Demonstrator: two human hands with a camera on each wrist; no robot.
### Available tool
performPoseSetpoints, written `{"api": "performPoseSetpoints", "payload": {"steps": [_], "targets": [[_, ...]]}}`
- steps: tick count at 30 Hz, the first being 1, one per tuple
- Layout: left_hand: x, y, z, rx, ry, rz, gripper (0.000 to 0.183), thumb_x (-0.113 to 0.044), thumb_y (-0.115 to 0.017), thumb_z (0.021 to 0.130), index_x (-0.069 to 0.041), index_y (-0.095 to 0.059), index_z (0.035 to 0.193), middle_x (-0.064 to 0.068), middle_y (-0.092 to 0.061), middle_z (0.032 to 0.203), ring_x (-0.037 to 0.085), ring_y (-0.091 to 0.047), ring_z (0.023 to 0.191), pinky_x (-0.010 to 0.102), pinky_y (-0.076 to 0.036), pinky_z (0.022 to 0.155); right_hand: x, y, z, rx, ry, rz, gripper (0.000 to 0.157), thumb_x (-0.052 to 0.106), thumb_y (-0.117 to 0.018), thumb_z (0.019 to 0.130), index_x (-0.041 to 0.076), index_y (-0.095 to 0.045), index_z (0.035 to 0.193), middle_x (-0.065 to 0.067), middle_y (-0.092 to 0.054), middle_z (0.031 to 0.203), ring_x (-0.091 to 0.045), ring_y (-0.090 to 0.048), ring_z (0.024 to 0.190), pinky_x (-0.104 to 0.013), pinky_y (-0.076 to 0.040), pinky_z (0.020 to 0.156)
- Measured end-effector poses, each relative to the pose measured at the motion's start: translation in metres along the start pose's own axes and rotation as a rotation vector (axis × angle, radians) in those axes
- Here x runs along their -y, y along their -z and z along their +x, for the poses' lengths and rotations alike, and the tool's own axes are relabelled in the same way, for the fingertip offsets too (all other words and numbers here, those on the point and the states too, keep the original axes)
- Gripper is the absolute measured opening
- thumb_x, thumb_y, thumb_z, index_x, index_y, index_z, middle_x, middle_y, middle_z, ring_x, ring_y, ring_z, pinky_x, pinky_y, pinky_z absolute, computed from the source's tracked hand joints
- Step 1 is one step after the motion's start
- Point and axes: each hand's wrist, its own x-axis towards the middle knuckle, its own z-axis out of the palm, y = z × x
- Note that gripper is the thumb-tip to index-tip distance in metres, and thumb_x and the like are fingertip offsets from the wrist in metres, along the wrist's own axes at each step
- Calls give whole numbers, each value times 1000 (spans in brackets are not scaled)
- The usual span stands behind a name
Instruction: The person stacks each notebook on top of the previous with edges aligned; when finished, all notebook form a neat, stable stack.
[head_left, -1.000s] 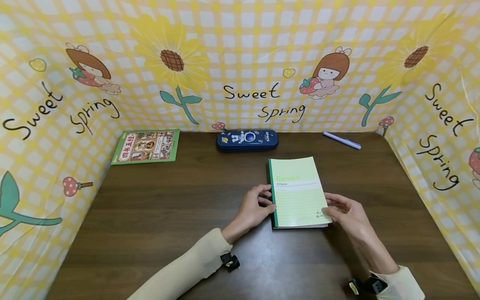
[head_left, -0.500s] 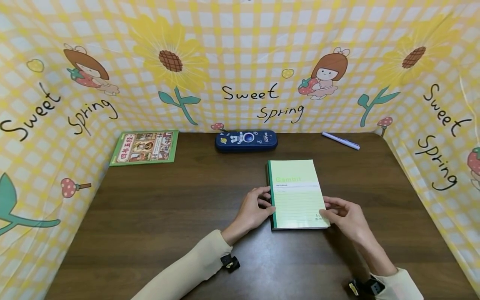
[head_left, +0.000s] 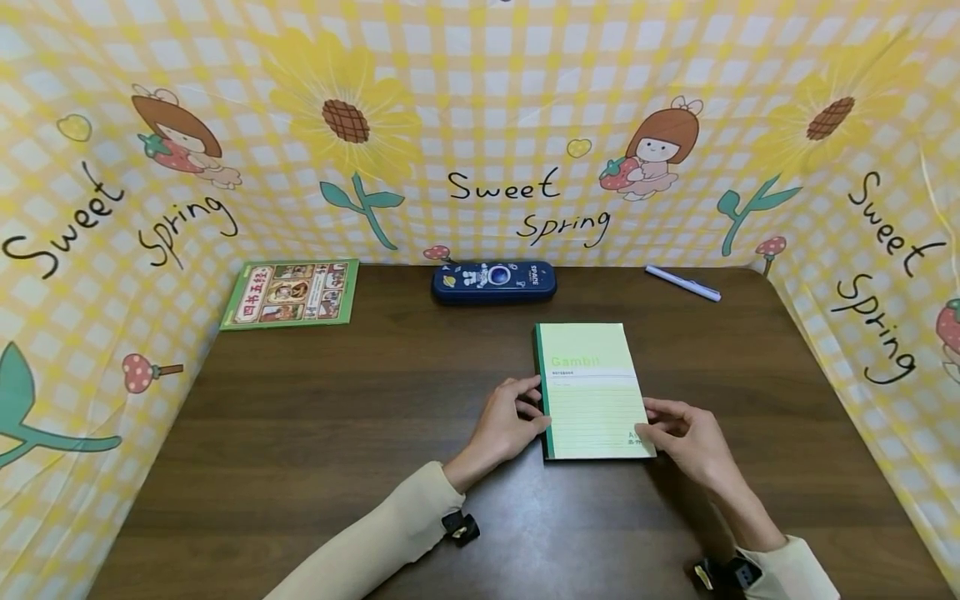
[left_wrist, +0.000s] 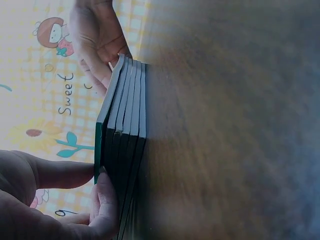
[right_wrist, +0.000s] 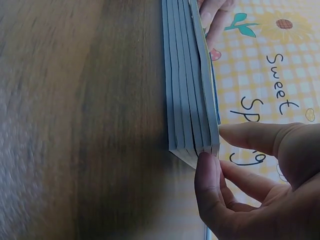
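A pale green notebook [head_left: 592, 400] with a dark green spine lies on top of a stack of several notebooks [left_wrist: 132, 105], whose page edges show in both wrist views. My left hand [head_left: 504, 423] holds the spine side of the top one, thumb at the cover's edge and fingers against the spine. On the opposite side, my right hand [head_left: 693, 442] pinches the lower right part, its thumb on the cover and fingertips [right_wrist: 206, 172] along the page edge. Between the top notebook and those below, a narrow dark gap shows at the spine.
Along the back of the brown table [head_left: 315, 500] lie a green-bordered picture book [head_left: 291, 293] at left, a navy pencil case [head_left: 493, 282] in the middle and a lavender pen [head_left: 682, 283] at right. A yellow checked cloth [head_left: 502, 100] encloses the back and sides.
The top notebook has shifted slightly left and towards me, and its cover now lies flatter and more even with the stack. My right hand has moved a little left and nearer with it.
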Motion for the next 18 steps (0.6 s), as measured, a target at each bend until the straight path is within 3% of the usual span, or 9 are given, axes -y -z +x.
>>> {"api": "performPoseSetpoints", "payload": {"steps": [18], "targets": [[1, -1, 1, 5, 3, 6, 64, 2, -77, 88, 3, -55, 147, 17, -64, 117, 27, -74, 94, 28, -60, 79, 1, -3, -2, -21, 30, -39, 44, 13, -78, 94, -4, -68, 134, -22, -70, 117, -5, -66, 86, -21, -50, 61]]}}
